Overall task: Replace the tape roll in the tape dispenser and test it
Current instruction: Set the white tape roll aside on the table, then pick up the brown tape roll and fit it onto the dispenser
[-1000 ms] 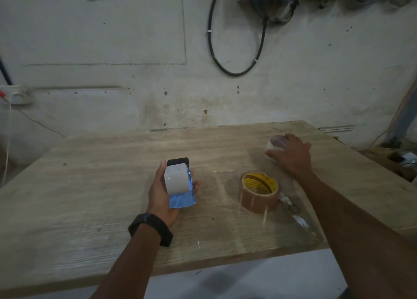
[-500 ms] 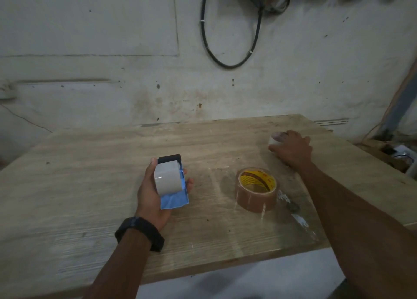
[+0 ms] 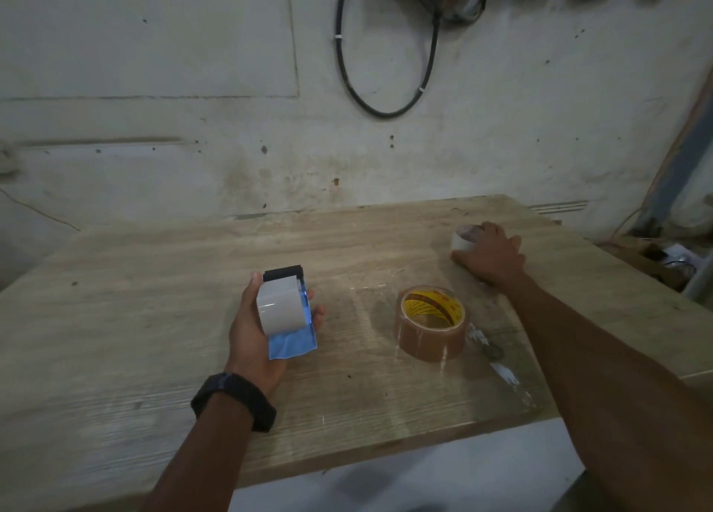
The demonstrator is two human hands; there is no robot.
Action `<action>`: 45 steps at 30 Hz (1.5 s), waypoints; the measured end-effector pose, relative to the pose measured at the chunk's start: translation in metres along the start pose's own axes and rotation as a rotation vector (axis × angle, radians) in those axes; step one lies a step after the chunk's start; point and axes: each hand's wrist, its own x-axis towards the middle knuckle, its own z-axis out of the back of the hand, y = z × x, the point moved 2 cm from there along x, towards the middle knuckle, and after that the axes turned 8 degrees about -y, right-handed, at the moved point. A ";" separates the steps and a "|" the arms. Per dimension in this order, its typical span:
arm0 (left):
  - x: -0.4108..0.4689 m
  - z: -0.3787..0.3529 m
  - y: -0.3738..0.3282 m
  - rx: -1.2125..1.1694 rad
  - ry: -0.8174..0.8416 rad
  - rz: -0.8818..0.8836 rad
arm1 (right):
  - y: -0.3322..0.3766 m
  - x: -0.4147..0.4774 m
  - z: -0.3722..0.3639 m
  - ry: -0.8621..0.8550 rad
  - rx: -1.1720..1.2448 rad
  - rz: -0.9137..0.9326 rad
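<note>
My left hand (image 3: 252,338) holds a blue tape dispenser (image 3: 295,342) with a black front end, above the middle of the wooden table (image 3: 135,318). A pale grey tape roll (image 3: 278,307) sits in the dispenser. A brown tape roll (image 3: 430,322) with a yellow core lies flat on the table to the right of it. Farther right and back, my right hand (image 3: 492,256) rests on the table with its fingers around a small whitish tape roll (image 3: 463,238).
A clear strip of tape or film (image 3: 497,368) lies stuck on the table near the brown roll. A black cable loop (image 3: 386,67) hangs on the wall behind. Boxes and clutter (image 3: 663,260) stand past the table's right edge.
The view has shifted slightly. My right hand has stayed on the small whitish roll at the far right; my left hand keeps the dispenser in place.
</note>
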 end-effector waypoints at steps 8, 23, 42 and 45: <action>0.002 0.002 -0.001 0.008 0.018 -0.006 | 0.026 -0.022 0.035 -0.115 0.127 0.113; -0.005 -0.003 0.001 -0.036 -0.016 -0.021 | 0.057 -0.135 0.074 0.178 0.226 0.398; -0.013 0.001 -0.001 -0.054 -0.021 -0.025 | 0.056 -0.197 0.058 0.088 -0.037 0.361; -0.014 0.000 0.000 -0.045 -0.017 -0.035 | 0.060 -0.201 0.054 0.030 -0.080 0.372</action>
